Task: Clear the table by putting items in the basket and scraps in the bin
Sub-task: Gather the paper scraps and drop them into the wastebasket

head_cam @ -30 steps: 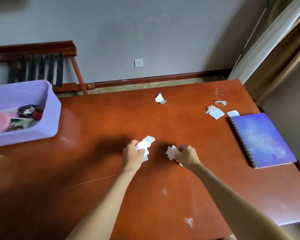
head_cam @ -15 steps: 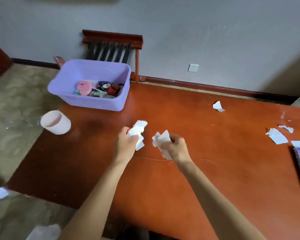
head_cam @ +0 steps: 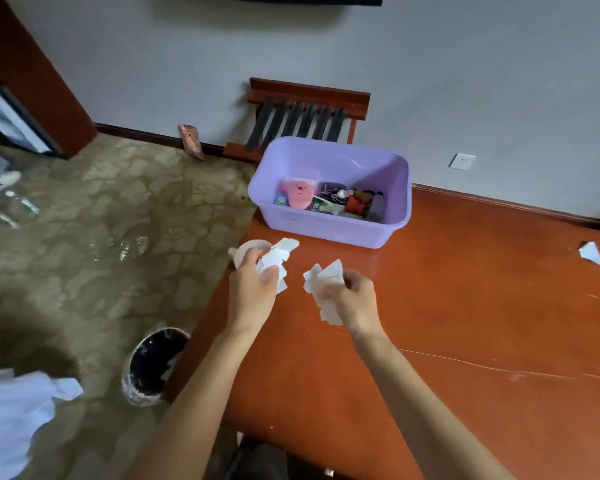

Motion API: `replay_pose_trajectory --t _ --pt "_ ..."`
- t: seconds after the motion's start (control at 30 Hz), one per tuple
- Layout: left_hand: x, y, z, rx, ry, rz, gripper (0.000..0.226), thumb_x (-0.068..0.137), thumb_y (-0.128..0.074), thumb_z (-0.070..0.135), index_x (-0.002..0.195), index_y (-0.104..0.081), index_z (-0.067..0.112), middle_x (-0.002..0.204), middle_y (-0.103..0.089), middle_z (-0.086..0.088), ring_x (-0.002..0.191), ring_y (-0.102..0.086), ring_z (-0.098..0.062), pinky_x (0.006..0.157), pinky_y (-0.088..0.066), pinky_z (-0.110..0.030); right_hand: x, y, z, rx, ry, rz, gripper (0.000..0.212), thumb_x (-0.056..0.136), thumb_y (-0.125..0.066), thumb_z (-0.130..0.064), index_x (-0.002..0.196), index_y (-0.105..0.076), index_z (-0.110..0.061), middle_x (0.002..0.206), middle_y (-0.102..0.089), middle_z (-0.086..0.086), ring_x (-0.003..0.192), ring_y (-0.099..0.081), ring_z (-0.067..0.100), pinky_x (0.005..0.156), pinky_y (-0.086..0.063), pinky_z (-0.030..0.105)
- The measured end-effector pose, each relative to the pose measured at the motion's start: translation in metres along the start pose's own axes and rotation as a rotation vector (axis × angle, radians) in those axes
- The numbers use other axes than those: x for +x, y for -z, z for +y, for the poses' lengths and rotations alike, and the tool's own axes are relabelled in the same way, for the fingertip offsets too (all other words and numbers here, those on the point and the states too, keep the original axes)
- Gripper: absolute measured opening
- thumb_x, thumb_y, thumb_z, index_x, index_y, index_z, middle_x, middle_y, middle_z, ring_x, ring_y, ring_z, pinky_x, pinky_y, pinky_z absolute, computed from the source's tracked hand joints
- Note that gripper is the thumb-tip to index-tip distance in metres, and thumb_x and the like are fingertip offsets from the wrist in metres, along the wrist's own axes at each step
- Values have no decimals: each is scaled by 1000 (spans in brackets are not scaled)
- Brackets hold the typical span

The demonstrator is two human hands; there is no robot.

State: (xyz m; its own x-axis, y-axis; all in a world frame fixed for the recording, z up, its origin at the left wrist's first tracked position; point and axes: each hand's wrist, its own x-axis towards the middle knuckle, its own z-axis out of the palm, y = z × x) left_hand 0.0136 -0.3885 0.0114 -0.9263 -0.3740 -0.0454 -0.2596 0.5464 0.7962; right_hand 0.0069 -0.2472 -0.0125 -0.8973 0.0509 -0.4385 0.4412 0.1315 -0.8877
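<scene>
The left grip (head_cam: 253,289) is curled round a wad of torn paper scraps (head_cam: 278,252), white edges fanning out above the thumb. The right grip (head_cam: 357,299) is closed the same way on a second bunch of scraps (head_cam: 326,278). Both are held just above the desk (head_cam: 465,323) near its left edge, close together but not touching. Just behind the left grip a pale cup (head_cam: 253,244) stands at the desk's edge, mostly hidden. Beyond it sits the purple basket (head_cam: 333,230), already holding small items. The step in hand looks like scrap disposal: both bunches are gathered and ready to go. The bin (head_cam: 156,362), dark-lined with some white bits inside, stands on the floor below the desk's left edge, partly cut off by it. The next move calls for carrying both grips left past the edge and down over the bin's mouth before letting go, since loose paper flutters. One lone scrap (head_cam: 594,254) lies far off to the right on the desk.
</scene>
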Motion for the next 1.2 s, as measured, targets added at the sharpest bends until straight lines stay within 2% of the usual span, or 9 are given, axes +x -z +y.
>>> replay_pose_trajectory --t 0.07,0.2,0.33,0.47,0.57,0.73,0.87,1.03,1.2 --pt "17 26 -16 32 55 22 25 86 -50 3 110 -56 5 89 -54 -3 68 -47 -17 50 -37 -5 0 -38 -6 -25 -11 -1 22 78 -57 0 94 -53 15 73 -58 16 58 -54 27 46 -46 30" --pt "41 65 -49 15 154 39 24 85 -51 7 108 -56 2 82 -56 -6 73 -49 -23 53 -35 -29 2 -101 -26 -50 11 -67 15 79 -57 -4 90 -59 6 74 -61 14 58 -55 24 48 -46 29" --pt "56 93 -89 -38 290 127 21 83 -48 6 103 -55 5 70 -51 1 57 -43 -13 48 -28 -25 13 -160 -27 -98 75 -214 7 87 -55 -7 88 -59 -1 77 -60 8 63 -55 23 46 -44 26" --pt "69 121 -139 -64 364 152 23 85 -46 2 107 -53 -1 87 -54 -8 73 -48 -19 53 -33 -22 22 -215 -12 -221 2 -260 23 78 -57 2 64 -45 -12 61 -53 7 54 -51 23 41 -39 23" --pt "86 138 -183 -67 448 106 28 89 -41 2 116 -47 -4 92 -55 -16 78 -54 -29 62 -41 -32 30 -255 -1 -306 -62 -278 30 75 -60 0 57 -40 -14 58 -43 -2 50 -40 13 38 -31 17" --pt "130 164 -280 -47 552 19 24 89 -34 1 108 -47 -5 100 -60 -21 76 -55 -32 55 -43 -33 62 -347 32 -446 -131 -267 27 74 -57 1 59 -42 -14 63 -46 2 56 -43 17 46 -32 25" --pt "164 170 -363 25 613 -34 26 89 -35 2 110 -49 -6 105 -62 -23 91 -62 -39 73 -53 -42 87 -424 80 -618 -120 -349 24 80 -54 0 64 -40 -11 59 -35 -3 54 -32 10 47 -25 21" --pt "178 153 -463 196 637 -205 30 93 -35 2 120 -45 -3 117 -59 -24 104 -58 -39 72 -43 -36 124 -499 168 -829 -163 -459 17 83 -53 -3 69 -46 -11 70 -43 -1 65 -41 15 47 -31 18" --pt "182 126 -557 269 584 -285 31 89 -41 2 118 -48 -5 114 -59 -24 104 -58 -38 89 -50 -49 161 -541 254 -857 -230 -446 39 83 -52 -6 54 -28 -18 56 -34 -1 52 -30 11 47 -23 23"
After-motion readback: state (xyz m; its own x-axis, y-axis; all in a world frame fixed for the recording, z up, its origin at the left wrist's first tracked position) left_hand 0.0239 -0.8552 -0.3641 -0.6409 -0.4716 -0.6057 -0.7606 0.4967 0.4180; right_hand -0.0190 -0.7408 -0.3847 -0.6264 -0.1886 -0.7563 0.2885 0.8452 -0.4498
